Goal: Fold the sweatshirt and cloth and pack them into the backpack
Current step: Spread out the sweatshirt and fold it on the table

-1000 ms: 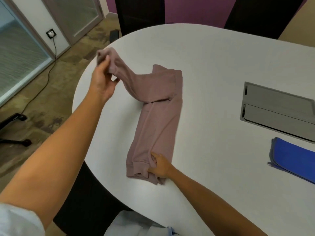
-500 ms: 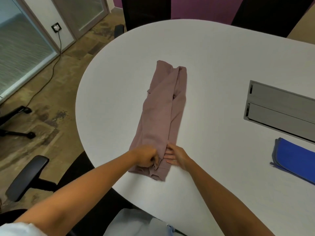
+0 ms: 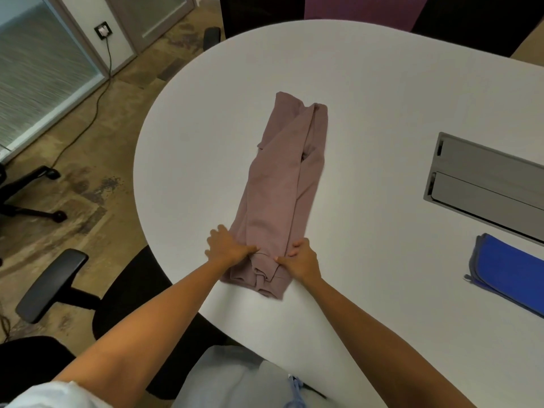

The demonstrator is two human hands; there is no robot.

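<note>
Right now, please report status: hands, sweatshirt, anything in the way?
Left hand and right hand both grip sweatshirt near end. Sweatshirt folded into long strip on table. Cloth apart, right. Backpack not seen.

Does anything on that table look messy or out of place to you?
Nothing is spilled or damaged. The pink sweatshirt lies folded into a long strip, slightly askew, its near hem bunched where the left hand and right hand pinch it. The blue cloth lies flat at the white table's right edge. No backpack is in view.

One sweatshirt (image 3: 284, 184), one blue cloth (image 3: 512, 275), two hands, one table (image 3: 382, 83).
</note>
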